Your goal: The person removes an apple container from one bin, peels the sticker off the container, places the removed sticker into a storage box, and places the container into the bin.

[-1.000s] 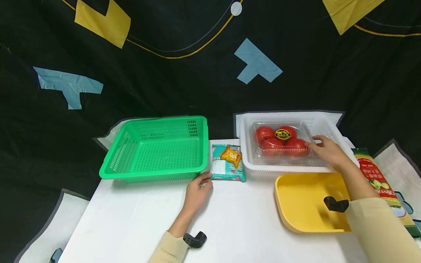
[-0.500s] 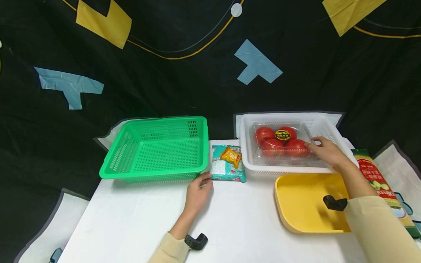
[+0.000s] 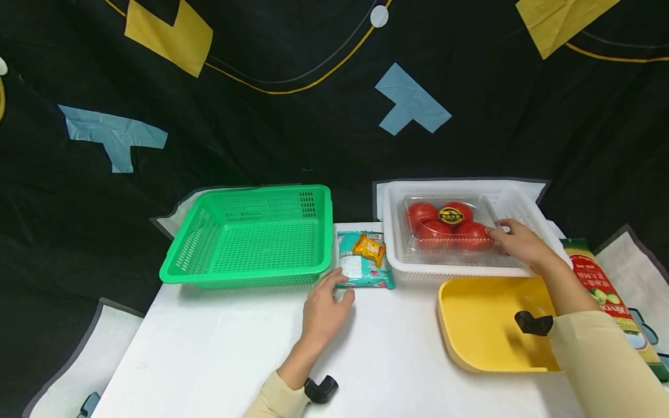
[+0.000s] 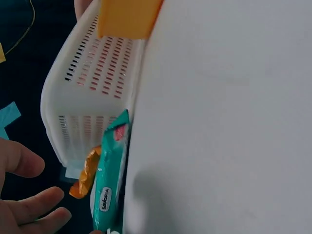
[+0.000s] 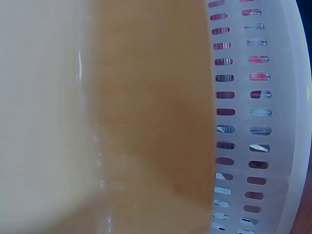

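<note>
My left hand, its fingers and thumb spread apart, is at the near edge of a teal snack packet. The left wrist view shows a gap between thumb and fingers. A small orange-wrapped snack lies on the packet. With my right hand I hold the right end of a clear plastic box of tomatoes, thumb at its near right side; the fingertips are partly hidden. The box sits in a white basket. The right wrist view does not show the hand.
A green basket stands at the left. A yellow tray lies in front of the white basket, under my right forearm. A red and green Olivoila package lies at the far right. A dark cloth hangs behind the table.
My left hand has moved slightly right, from between the green basket and the packet's corner to over the packet's near edge, its fingers spreading. The right hand stays on the tomato box.
</note>
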Demonstrator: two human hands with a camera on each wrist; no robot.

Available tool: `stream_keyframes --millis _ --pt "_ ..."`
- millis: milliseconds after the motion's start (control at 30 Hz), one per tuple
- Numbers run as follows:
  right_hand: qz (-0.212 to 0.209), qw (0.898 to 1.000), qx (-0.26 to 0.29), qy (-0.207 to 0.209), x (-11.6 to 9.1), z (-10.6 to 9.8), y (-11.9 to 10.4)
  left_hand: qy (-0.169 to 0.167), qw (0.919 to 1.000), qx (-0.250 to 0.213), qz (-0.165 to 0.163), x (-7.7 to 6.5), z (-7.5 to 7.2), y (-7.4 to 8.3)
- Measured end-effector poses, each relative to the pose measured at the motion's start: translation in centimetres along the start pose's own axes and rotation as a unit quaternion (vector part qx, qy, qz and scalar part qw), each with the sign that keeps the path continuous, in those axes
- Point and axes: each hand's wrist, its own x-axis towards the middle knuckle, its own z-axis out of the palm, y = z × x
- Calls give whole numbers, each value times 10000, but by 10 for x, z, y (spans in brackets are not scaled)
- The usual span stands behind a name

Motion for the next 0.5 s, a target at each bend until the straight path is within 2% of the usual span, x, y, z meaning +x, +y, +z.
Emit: stream_keyframes --millis 100,200,333,433,500 --pt "17 10000 10 -37 2 0 -1 40 10000 -52 75 0 0 4" --pt "12 10000 -10 -69 4 0 0 -81 9981 -521 333 1 4 7" --pt "18 10000 -38 -85 4 -1 1 -484 9879 -1268 751 4 16 11" --pt "52 9999 -28 -95 4 -1 2 -705 9812 -1639 739 6 25 17" --pt "63 9999 -23 -97 4 -1 2 -802 9772 -1884 570 9 30 22"
